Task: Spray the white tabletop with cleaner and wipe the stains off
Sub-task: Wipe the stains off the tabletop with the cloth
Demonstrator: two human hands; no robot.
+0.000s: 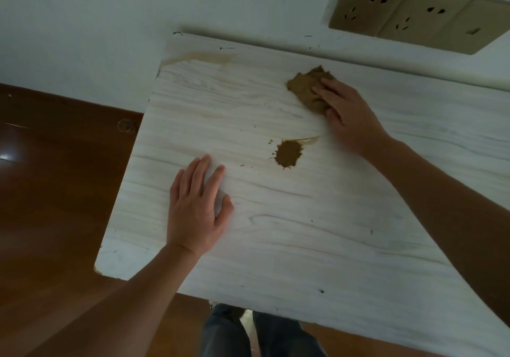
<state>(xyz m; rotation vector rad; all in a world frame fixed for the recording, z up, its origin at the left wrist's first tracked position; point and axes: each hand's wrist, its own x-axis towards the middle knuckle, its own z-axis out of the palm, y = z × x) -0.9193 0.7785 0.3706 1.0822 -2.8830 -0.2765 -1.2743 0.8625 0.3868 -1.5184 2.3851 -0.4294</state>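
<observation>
A home room, glossy brown wood floor (55, 191), painted wall, gold wall sockets (408, 11), white wood-grain tabletop (276, 232)

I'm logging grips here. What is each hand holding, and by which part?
The right hand presses the brown cloth down, fingers laid over its near end, not gripping it. The left hand lies flat on the tabletop, holding nothing.

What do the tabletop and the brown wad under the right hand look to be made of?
Tabletop: probably laminate or painted board, smooth matte white with printed grey wood grain; dark chips along the edges suggest a thin surface layer. Brown wad: soft cloth or paper, crumpled under the right hand; which one is unclear.
</observation>
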